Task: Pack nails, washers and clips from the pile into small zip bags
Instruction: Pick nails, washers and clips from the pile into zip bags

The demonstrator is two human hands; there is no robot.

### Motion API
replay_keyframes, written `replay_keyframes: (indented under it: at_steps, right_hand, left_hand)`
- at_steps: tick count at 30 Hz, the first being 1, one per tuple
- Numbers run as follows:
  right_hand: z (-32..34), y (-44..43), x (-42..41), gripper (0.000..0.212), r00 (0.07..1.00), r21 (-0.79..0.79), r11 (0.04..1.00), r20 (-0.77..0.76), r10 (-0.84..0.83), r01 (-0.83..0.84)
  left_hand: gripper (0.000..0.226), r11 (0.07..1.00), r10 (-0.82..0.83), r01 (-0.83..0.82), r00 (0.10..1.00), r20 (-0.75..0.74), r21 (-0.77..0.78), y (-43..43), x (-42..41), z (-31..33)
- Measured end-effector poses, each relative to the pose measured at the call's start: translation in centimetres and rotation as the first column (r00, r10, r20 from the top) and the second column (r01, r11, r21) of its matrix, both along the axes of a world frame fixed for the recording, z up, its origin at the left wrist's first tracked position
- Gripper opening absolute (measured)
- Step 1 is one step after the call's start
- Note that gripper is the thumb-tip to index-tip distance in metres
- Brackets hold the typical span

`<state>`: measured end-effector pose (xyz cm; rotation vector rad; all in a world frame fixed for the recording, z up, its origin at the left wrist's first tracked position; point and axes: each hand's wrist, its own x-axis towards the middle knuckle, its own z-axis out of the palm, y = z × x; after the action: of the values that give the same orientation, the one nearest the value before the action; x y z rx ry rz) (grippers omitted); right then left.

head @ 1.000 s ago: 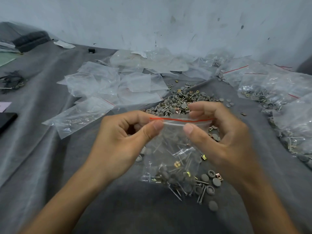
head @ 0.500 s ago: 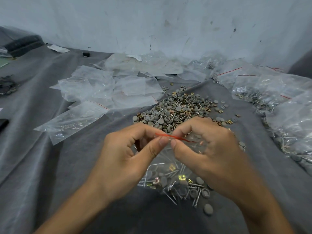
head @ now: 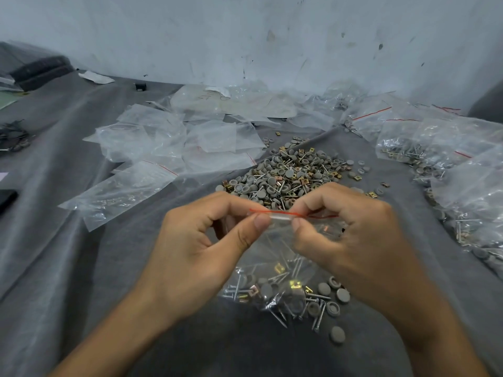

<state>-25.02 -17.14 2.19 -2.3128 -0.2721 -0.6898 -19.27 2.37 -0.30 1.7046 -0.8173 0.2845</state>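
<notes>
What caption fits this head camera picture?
Left hand and right hand pinch the top of a filled bag near the pile.

Softly and evenly lit, perhaps from overhead, with faint shadows on the grey cloth (head: 68, 268), mild glints on the zip bags (head: 163, 137), slight softness, and wide-angle bending near the edges.

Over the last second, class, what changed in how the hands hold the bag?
The right hand slid its thumb left along the zip almost to the left hand, then eased it back right. Both hands still pinch the top of the bag; the pile and empty bags lie unmoved.
</notes>
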Motion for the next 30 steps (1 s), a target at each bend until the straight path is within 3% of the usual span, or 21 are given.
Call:
replay_keyframes:
  at_steps: [4,13,26,30]
  right_hand:
    - [-0.2,-1.3,0.2,0.005,0.999,-0.008,0.999,0.012,-0.041,0.042]
    - [0.0,-3.7,0.1,0.007,1.0,0.22,0.975,-0.015,-0.013,0.016]
    - [-0.4,-4.5,0.1,0.007,0.998,0.253,0.967,-0.069,0.007,0.01]
    - [-0.7,-4.5,0.0,0.013,0.994,0.319,0.948,-0.097,0.042,-0.009]
  left_hand:
    - [0.006,0.999,0.014,-0.015,0.999,-0.029,-0.05,0.4,0.5,0.2]
    - [0.013,0.989,-0.014,-0.008,0.989,-0.146,-0.15,0.4,1.1,0.2]
    - [0.012,0.987,0.012,-0.042,0.981,-0.193,-0.155,0.2,1.1,0.1]
    - [0.012,0.981,-0.091,0.036,0.954,-0.286,-0.192,0.4,1.4,-0.1]
